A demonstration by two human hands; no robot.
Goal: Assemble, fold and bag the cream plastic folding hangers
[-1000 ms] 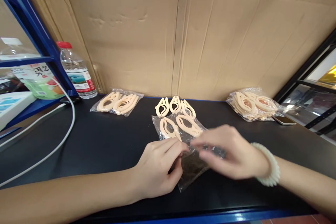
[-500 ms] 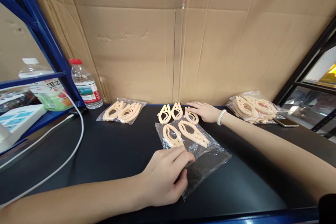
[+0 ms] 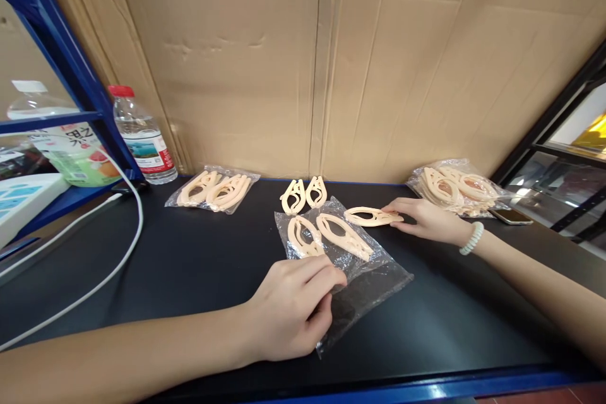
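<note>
My left hand point(image 3: 300, 306) is closed on the near part of a clear plastic bag point(image 3: 367, 293), its fingertips partly hidden. Inside that bag lie two beige folded travel hangers, a left one point(image 3: 303, 237) and a right one point(image 3: 344, 237). My right hand point(image 3: 426, 218), with a beaded bracelet at the wrist, pinches one end of a loose folding hanger point(image 3: 369, 216) just beyond the bag's right side. Behind the bag, two more loose hangers, one on the left point(image 3: 293, 196) and one on the right point(image 3: 316, 192), lie side by side.
A filled bag of hangers point(image 3: 211, 190) lies at the back left, and a fuller pile of bagged hangers point(image 3: 454, 188) at the back right, beside a phone point(image 3: 511, 216). A water bottle point(image 3: 144, 139) and a white cable point(image 3: 125, 252) are on the left. Cardboard point(image 3: 237, 76) walls the rear.
My right hand has picked up the rightmost of three loose hangers and drawn it right and nearer, turning it sideways. My left hand keeps its grip on the bag.
</note>
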